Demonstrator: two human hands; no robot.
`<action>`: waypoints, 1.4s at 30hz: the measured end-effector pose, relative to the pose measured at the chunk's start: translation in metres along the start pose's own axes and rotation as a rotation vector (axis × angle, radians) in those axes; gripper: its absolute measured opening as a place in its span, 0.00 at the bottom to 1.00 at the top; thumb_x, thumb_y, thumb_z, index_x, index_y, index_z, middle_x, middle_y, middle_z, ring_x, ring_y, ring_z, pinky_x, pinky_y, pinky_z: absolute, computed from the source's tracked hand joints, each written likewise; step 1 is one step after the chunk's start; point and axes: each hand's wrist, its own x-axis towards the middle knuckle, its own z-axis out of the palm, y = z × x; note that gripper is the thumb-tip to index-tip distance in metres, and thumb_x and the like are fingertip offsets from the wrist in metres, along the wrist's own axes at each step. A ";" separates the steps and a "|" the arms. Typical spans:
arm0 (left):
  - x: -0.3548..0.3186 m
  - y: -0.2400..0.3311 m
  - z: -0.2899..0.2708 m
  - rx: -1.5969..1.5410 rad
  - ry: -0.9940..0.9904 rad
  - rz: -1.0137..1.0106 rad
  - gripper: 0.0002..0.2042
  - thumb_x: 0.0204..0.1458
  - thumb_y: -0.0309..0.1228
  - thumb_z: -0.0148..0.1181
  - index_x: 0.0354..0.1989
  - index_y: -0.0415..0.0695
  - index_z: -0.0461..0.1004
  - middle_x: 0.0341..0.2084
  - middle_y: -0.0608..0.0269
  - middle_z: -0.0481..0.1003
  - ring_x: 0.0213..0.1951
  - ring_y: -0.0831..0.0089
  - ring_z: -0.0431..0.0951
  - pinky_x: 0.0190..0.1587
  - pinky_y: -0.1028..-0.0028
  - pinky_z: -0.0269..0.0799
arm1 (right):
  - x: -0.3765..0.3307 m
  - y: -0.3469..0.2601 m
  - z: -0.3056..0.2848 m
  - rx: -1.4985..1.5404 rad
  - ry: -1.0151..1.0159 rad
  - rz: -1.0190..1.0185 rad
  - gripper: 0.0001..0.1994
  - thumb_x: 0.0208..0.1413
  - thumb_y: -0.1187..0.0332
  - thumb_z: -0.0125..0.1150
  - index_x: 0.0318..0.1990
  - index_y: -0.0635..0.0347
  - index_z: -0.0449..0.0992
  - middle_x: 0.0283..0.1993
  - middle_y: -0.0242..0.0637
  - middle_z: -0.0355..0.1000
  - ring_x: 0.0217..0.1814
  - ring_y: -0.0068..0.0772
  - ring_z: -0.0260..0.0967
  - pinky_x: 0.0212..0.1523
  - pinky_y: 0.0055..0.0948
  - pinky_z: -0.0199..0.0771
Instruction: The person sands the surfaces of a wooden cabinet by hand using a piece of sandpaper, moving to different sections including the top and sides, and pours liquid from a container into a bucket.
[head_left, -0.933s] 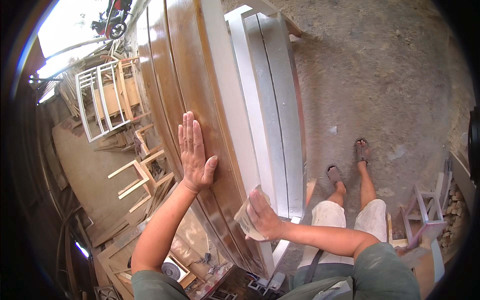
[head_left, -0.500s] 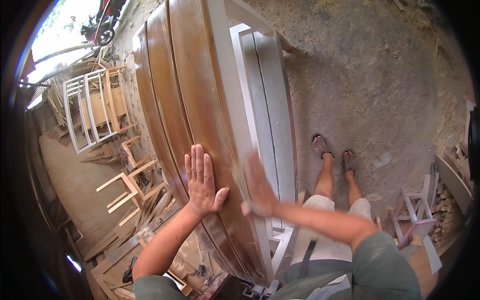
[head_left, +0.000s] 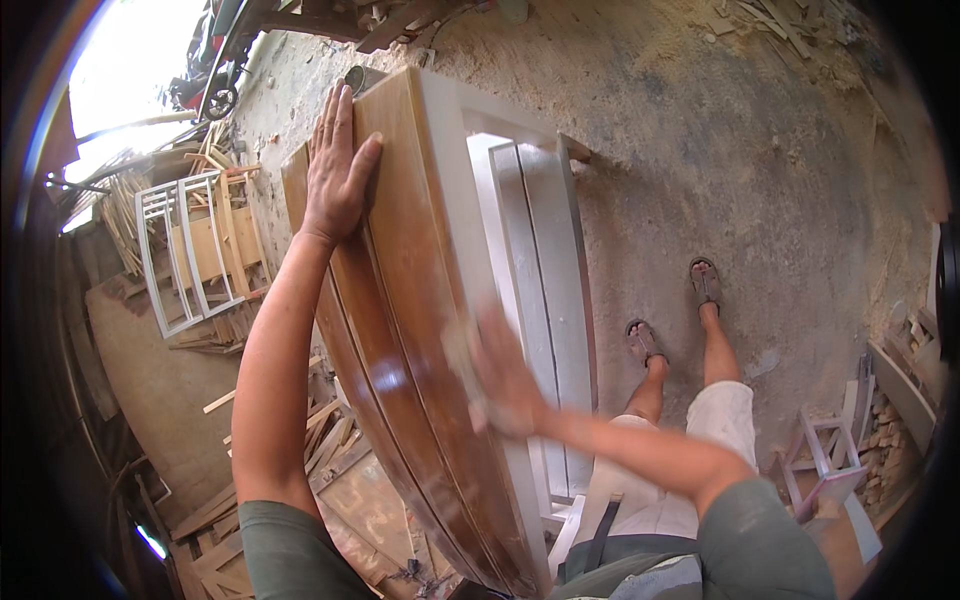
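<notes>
planks: brown — dark-lined | edge: white | lower slats: pale grey | sleeves: grey-green | shorts: cream

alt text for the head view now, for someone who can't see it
A person's left hand lies flat on a glossy brown plank top, while the blurred right hand holds something pale near its white edge. Sandaled feet stand on a dusty floor at right; a white frame is at left.

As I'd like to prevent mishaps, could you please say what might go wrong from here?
The pale pad at the right hand, both blurred, is where brown planks meet a white edge; it might scuff either. The left hand is at the planks' far end and could slip off. The open-toed sandals would give little protection if something dropped.
</notes>
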 end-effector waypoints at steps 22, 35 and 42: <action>0.039 0.006 0.001 -0.034 -0.086 -0.099 0.44 0.61 0.61 0.36 0.72 0.32 0.50 0.69 0.41 0.57 0.70 0.46 0.55 0.72 0.54 0.45 | 0.202 0.069 -0.064 0.019 0.023 -0.034 0.50 0.55 0.47 0.63 0.78 0.51 0.40 0.81 0.53 0.31 0.83 0.61 0.24 0.77 0.59 0.31; 0.039 0.007 0.000 -0.025 -0.104 -0.125 0.46 0.60 0.64 0.33 0.72 0.33 0.50 0.69 0.41 0.58 0.70 0.47 0.55 0.72 0.54 0.45 | 0.124 0.025 -0.053 0.045 -0.208 0.062 0.44 0.61 0.52 0.53 0.75 0.69 0.41 0.79 0.60 0.33 0.83 0.60 0.26 0.77 0.58 0.29; 0.041 0.008 0.002 0.025 -0.136 -0.126 0.46 0.60 0.64 0.31 0.72 0.30 0.51 0.68 0.39 0.58 0.70 0.46 0.56 0.71 0.54 0.46 | 0.173 0.029 -0.065 0.129 -0.061 0.111 0.41 0.59 0.58 0.53 0.74 0.72 0.43 0.79 0.60 0.35 0.82 0.60 0.30 0.78 0.56 0.32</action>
